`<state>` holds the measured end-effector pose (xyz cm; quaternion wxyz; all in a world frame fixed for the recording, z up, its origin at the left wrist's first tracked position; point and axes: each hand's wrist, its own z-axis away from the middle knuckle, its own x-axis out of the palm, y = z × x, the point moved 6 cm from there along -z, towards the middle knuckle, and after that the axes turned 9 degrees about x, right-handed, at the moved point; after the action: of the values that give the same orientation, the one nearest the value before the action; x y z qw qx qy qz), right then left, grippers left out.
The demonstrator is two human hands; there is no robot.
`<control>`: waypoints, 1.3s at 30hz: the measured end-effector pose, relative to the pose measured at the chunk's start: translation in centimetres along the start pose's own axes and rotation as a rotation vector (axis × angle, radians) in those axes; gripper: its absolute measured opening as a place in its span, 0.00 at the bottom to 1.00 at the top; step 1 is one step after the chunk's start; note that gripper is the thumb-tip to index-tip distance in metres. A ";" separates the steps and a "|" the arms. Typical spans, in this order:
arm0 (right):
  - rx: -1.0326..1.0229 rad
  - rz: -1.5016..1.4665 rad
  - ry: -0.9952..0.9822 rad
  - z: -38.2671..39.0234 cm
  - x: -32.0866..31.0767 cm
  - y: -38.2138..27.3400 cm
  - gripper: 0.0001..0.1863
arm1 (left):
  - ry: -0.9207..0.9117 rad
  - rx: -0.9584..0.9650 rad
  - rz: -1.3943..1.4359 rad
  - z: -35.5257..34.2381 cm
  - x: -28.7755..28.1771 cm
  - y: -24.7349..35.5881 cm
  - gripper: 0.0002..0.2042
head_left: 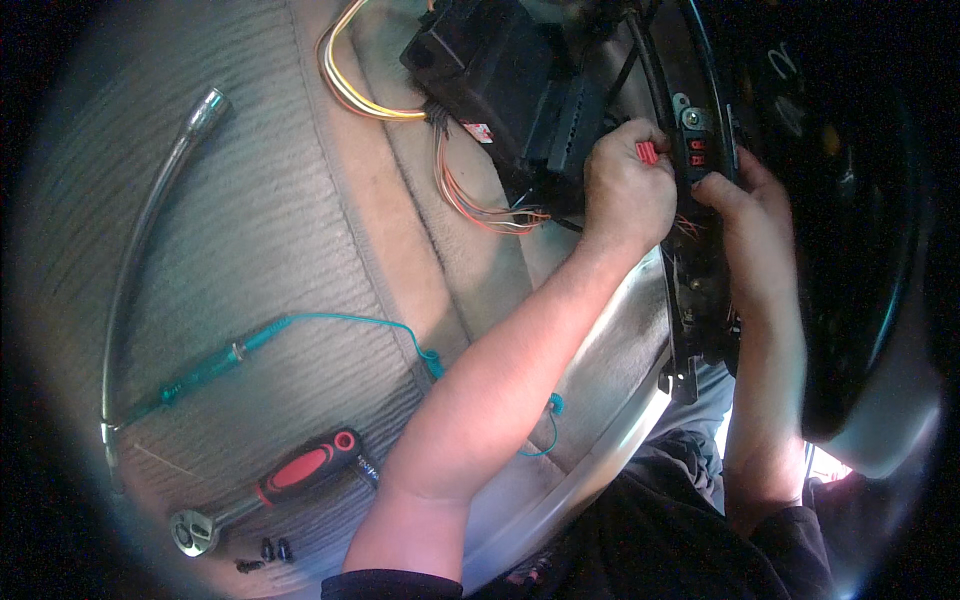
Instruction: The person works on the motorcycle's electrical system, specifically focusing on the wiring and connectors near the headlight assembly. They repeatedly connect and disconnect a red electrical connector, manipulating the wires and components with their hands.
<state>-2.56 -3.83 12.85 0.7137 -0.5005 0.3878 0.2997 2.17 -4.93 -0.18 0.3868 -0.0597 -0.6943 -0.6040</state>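
My left hand (pixel 625 185) is closed around a small red connector (pixel 646 152), part of which shows above its fingers, beside a black bar (pixel 668 95). My right hand (pixel 750 215) grips this bar from the right, its thumb on it just below two red fittings (pixel 697 152) and a metal tab with a bolt (pixel 692 117). Just left of my left hand lies a black box-shaped unit (pixel 500 85), with bundles of yellow, white and orange wires (pixel 370 105) running from it.
On the beige carpet (pixel 250 220) lie a long chrome bar (pixel 150 200), a teal probe (pixel 215 365) with coiled cord, a red-handled ratchet (pixel 300 470) and several black bolts (pixel 275 549). A glossy black panel (pixel 850 250) fills the right side.
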 end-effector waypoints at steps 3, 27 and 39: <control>-0.061 0.007 0.011 -0.2 0.2 0.0 0.21 | 0.081 0.012 0.045 0.4 -0.1 0.4 0.08; -0.076 0.063 0.106 0.2 -0.3 -0.5 0.20 | -0.123 -0.177 0.341 -0.5 1.2 -2.7 0.08; -0.100 0.005 0.086 0.5 -0.6 -0.3 0.26 | -0.041 -0.097 0.269 -0.3 0.7 -0.7 0.13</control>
<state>-2.55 -3.49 13.62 0.6697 -0.5470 0.4037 0.2989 1.43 -5.65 -0.28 0.4466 -0.1832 -0.6579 -0.5781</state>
